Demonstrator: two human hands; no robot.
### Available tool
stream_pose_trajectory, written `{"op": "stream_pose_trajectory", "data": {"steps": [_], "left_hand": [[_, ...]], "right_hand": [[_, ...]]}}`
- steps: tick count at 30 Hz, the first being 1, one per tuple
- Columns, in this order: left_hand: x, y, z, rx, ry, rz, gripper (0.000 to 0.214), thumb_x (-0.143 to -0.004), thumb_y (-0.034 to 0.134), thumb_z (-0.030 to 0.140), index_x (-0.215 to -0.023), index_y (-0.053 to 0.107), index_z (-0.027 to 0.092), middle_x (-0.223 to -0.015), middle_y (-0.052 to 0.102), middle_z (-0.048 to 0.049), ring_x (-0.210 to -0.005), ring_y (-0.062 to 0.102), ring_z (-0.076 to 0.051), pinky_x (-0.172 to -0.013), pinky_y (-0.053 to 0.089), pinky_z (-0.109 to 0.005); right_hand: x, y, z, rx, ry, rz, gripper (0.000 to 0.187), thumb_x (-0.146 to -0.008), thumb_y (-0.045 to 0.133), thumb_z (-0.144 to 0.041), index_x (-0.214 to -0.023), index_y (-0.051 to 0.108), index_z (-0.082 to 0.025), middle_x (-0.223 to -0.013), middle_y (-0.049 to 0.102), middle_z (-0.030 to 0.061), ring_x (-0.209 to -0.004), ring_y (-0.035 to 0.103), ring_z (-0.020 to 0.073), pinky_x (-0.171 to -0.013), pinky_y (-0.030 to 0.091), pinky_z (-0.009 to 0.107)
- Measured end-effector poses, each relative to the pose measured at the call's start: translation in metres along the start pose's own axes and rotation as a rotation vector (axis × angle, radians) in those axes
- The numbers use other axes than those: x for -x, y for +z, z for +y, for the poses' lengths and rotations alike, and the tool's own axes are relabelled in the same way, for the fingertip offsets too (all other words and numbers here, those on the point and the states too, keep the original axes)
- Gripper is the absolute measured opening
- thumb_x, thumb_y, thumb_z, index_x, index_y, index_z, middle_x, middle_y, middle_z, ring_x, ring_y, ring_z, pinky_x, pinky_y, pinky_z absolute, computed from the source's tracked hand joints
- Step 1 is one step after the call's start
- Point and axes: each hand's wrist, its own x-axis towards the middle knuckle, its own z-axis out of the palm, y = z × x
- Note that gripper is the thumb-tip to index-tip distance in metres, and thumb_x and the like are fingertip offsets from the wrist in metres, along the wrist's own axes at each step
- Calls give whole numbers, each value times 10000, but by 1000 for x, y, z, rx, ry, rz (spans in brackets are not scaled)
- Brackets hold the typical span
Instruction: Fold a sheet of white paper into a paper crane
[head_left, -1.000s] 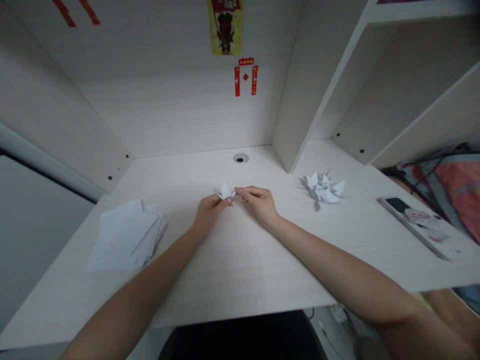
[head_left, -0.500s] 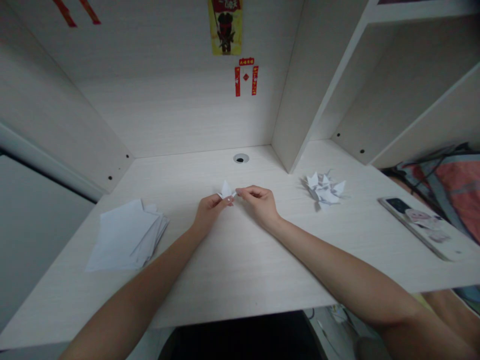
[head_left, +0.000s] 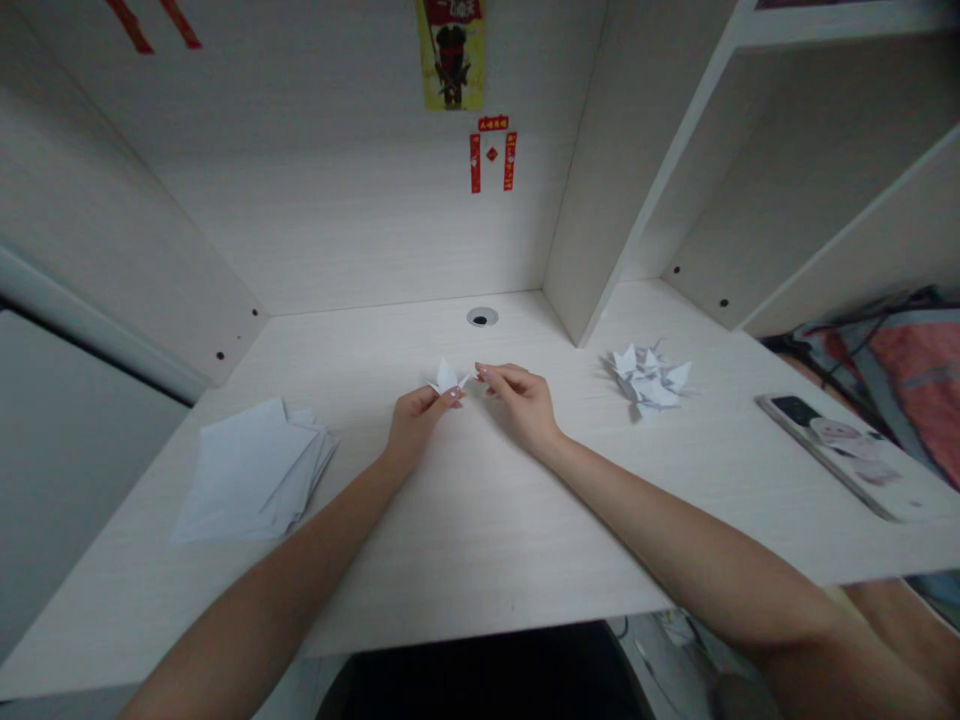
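Observation:
A small white folded paper crane [head_left: 448,377] is held over the middle of the desk. My left hand [head_left: 418,420] pinches its lower body between thumb and fingers, which hide part of it. One pointed fold rises upright, and a thin end sticks out to the right. At that thin end, my right hand [head_left: 521,400] has its thumb and forefinger closed in a pinch; the very tip is too small to make out. Off to the right lies a cluster of several folded white paper cranes [head_left: 649,382].
A loose stack of white paper sheets [head_left: 247,465] lies on the desk [head_left: 450,560] at the left. A phone [head_left: 847,455] rests near the right end. Behind my hands are a cable hole [head_left: 482,317] and an upright shelf panel [head_left: 637,150].
My right fingertips have moved slightly up and away from my left hand, at the crane's thin end. The left hand and the crane have shifted a little to the left.

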Motion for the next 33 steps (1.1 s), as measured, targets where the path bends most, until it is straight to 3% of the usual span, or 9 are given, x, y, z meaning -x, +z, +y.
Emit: {"op": "stream_pose_trajectory", "data": {"steps": [5, 12, 22, 27, 33], "left_hand": [[1, 0, 2, 20, -10, -1, 348, -686, 639, 491, -670, 689, 147, -651, 656, -21, -621, 541, -137, -599, 382, -246], [1, 1, 2, 29, -12, -17, 299, -700, 646, 453, -673, 694, 159, -682, 677, -16, -642, 568, -136, -620, 395, -243], [1, 1, 2, 27, -3, 6, 316, -692, 649, 459, -661, 687, 147, -664, 669, -22, -632, 564, -136, -625, 401, -249], [2, 1, 1, -42, 17, -12, 321, -706, 633, 465, -671, 684, 150, -684, 682, -26, -621, 567, -133, -585, 394, -235], [6, 3, 4, -160, 87, -78, 297, -731, 613, 440, -667, 677, 157, -629, 655, 2, -590, 550, -119, -567, 385, -219]], "right_hand": [[4, -1, -4, 188, -152, 10, 173, -737, 669, -358, -853, 730, -245, -801, 681, 43, -691, 577, 160, -644, 446, 295], [7, -1, -2, 225, -206, 42, 134, -762, 651, -338, -819, 732, -249, -764, 685, 38, -673, 577, 164, -637, 442, 302], [5, 0, 0, 128, -121, 24, 149, -730, 675, -361, -796, 741, -245, -772, 691, 43, -708, 588, 171, -613, 425, 294], [-1, -2, 7, -89, -1, 45, 295, -839, 524, -415, -971, 704, -222, -822, 683, 45, -689, 571, 146, -631, 427, 282], [-3, 0, 10, -142, 51, -24, 313, -792, 579, -456, -691, 705, -188, -799, 696, 51, -759, 596, 167, -725, 427, 290]]}}
